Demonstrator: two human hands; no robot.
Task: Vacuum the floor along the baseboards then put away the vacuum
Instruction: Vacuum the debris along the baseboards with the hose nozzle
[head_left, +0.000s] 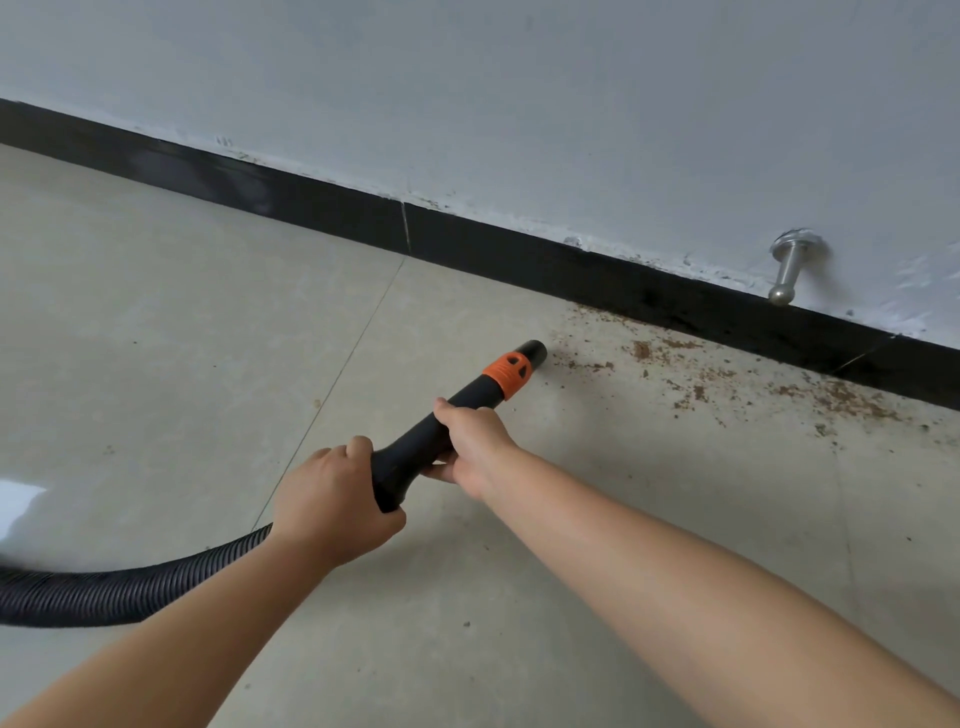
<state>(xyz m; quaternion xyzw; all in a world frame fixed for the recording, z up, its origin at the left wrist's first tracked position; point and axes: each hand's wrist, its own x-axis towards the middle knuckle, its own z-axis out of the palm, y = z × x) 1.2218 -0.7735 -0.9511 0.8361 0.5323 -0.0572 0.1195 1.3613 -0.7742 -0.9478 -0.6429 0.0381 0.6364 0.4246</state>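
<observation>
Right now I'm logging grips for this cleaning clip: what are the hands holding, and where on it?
Both hold the vacuum wand: the left hand grips its thick rear end where the hose joins, and the right hand grips the middle, behind the orange collar.

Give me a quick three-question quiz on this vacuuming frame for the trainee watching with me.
1. True or false: the brown debris lies on the floor to the left of the nozzle.
2. Which hand grips the wand nearer its orange collar? A) left hand B) right hand C) neither
3. Fill in: the metal door stopper is fixed to the ____ just above the black baseboard.

Key
1. False: it lies to the right, along the baseboard.
2. B; the left hand holds the wand's rear end, where the ribbed hose joins.
3. wall
</observation>
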